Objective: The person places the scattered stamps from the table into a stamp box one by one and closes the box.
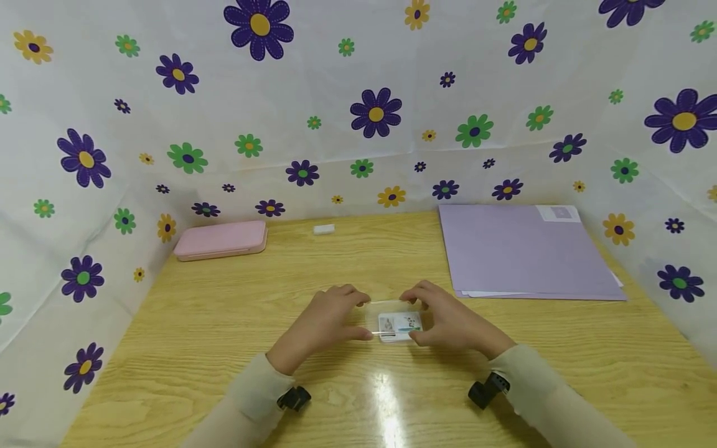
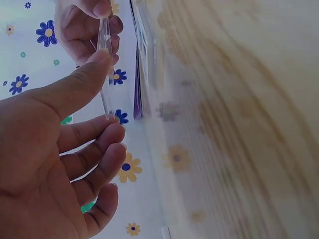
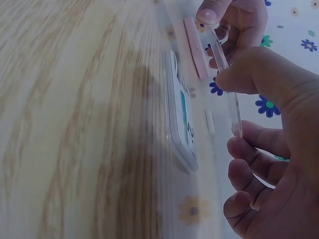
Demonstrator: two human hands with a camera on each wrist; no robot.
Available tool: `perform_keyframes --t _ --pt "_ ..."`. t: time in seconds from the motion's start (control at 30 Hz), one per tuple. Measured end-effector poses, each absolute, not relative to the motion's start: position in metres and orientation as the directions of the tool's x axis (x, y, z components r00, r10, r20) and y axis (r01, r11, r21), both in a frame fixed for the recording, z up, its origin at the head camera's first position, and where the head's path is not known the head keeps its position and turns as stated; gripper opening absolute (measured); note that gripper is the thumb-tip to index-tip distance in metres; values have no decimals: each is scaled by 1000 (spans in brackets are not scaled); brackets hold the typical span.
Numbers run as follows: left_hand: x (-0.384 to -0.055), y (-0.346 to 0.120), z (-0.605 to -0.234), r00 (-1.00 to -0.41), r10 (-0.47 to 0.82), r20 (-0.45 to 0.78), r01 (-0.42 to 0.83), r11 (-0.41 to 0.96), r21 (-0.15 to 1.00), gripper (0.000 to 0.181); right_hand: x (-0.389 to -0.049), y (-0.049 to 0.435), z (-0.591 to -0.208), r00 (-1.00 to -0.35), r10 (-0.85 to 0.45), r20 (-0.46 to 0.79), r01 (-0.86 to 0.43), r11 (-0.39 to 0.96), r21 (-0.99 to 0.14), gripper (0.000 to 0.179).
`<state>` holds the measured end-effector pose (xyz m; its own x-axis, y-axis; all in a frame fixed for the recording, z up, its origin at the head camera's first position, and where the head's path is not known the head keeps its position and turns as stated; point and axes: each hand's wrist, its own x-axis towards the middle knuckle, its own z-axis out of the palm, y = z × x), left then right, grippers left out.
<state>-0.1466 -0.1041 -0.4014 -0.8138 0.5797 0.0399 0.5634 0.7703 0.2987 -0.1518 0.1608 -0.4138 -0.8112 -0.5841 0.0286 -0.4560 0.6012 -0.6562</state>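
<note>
A thin clear plastic cover [image 1: 376, 307] is level between both hands, over a white stack of printed cards [image 1: 399, 337] on the table. My left hand [image 1: 330, 316] pinches its left end between thumb and index finger. On the opposite end, my right hand [image 1: 448, 318] has the same thumb-and-finger pinch. Seen edge-on in the right wrist view, the cover [image 3: 233, 112] is apart from the card stack [image 3: 174, 104], which lies flat in a shallow clear tray. In the left wrist view the other left fingers [image 2: 107, 167] curl loosely below the cover.
At the back right lies a lilac folder [image 1: 521, 255] with white sheets sticking out. A pink zip case [image 1: 221, 240] stands at the back left, and a small white block [image 1: 323, 229] sits near the flower-printed cloth [image 1: 336, 81] behind the wooden table [image 1: 224, 298].
</note>
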Motion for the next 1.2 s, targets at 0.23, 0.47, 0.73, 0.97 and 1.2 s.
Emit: perform_keyframes --t 0.23,0.47,0.73,0.97,1.2 --pt "-149 -90 -400 -810 586 5 565 779 271 62 -152 171 -416 -818 -575 9 -435 607 -665 57" --pt "-151 -77 -401 -811 580 -73 547 797 256 64 -153 181 -419 -804 -595 14 -457 602 -655 57" --pt "-152 -68 -402 -805 583 -109 549 803 233 62 -153 187 -424 -798 -602 3 -456 602 -655 56" --pt "-153 -66 -401 -808 574 -134 536 810 237 61 -154 187 -426 -792 -609 -29 -446 611 -654 55" --pt "-154 -66 -403 -806 574 -145 533 810 247 59 -156 184 -426 -788 -614 -48 -436 612 -660 54"
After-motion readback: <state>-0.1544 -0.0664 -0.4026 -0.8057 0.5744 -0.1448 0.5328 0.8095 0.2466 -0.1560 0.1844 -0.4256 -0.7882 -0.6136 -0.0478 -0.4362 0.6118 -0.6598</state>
